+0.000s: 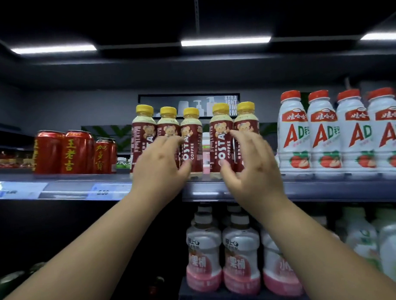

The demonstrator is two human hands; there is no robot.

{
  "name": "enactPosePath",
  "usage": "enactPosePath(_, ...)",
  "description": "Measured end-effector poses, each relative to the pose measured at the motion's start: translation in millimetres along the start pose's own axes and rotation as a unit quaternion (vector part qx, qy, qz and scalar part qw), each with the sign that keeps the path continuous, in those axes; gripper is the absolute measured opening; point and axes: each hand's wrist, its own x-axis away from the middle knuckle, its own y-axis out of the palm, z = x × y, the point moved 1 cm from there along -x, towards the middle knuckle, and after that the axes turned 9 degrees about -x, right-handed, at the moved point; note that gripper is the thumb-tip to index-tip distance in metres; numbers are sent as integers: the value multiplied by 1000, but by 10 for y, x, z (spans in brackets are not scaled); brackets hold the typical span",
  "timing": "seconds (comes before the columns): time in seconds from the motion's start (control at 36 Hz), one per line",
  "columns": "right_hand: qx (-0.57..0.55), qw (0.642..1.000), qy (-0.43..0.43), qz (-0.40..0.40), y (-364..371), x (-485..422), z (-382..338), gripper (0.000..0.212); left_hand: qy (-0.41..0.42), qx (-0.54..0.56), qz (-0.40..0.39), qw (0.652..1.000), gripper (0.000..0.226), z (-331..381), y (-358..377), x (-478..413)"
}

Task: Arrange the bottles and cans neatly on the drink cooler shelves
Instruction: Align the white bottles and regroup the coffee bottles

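While red cans (73, 152) flank left, hands (161, 166) front Costa bottles (191, 141).

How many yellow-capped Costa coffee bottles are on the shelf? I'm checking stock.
5 visible: three in a group on the left, behind the left hand; two on the right, behind the right hand. More may stand hidden behind them.
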Motion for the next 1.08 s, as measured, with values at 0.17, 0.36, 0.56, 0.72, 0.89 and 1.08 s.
enactPosePath(0.17,-68,982,91,-153,413,-126,-398,65,-63,-30,39,997,59,-427,-81,-91)
enactPosePath(0.36,38,957,186,-219,818,-274,-457,76,-113,26,-42,992,100,-685,-8,-164)
enactPosePath(0.56,123,934,238,-235,1004,-379,-437,85,-116,115,-104,981,104,-790,98,-120)
enactPosePath(0.72,147,938,235,-209,1058,-347,-435,88,-103,117,-118,981,102,-848,114,-142)
enactPosePath(0.89,119,943,246,-190,1025,-338,-436,89,-101,124,-106,981,99,-853,110,-131)
enactPosePath(1.08,138,936,251,-202,1055,-365,-440,90,-101,110,-99,984,102,-852,110,-125)
